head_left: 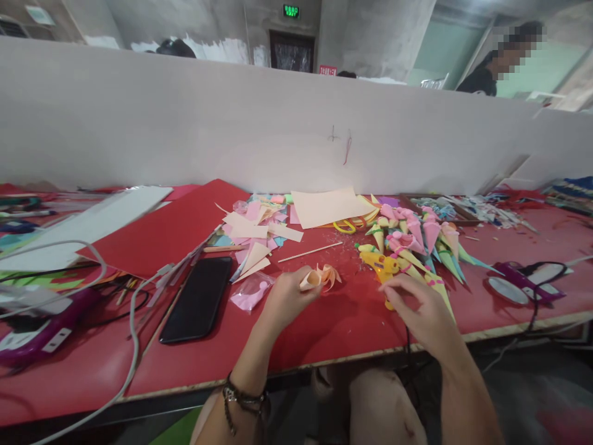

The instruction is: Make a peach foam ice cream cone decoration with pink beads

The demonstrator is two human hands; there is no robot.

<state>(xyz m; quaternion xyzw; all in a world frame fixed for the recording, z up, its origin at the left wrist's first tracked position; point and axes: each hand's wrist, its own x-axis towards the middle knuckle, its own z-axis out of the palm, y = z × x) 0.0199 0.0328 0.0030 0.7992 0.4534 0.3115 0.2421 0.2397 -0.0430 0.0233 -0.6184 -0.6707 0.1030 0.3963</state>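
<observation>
My left hand [293, 295] is closed around a small rolled cone of cream paper [310, 280]. Curled orange paper strips [330, 277] show just right of that cone. My right hand [414, 303] is beside a yellow glue gun [380, 264], its thumb and fingertips bent together near the handle; whether it touches the gun or pinches something small is unclear. Behind the glue gun lies a pile of pink, yellow and green paper cones [412, 232]. A thin wooden stick [310, 251] rests on the red table [333, 334] beyond my left hand.
A black phone [197, 300] and a clear plastic bag [251, 292] lie to the left. Paper scraps [252, 228], a cream sheet [324, 207] and yellow-handled scissors [344, 227] are farther back. A white cable [134, 321] crosses the left side. A white partition [231, 123] stands behind.
</observation>
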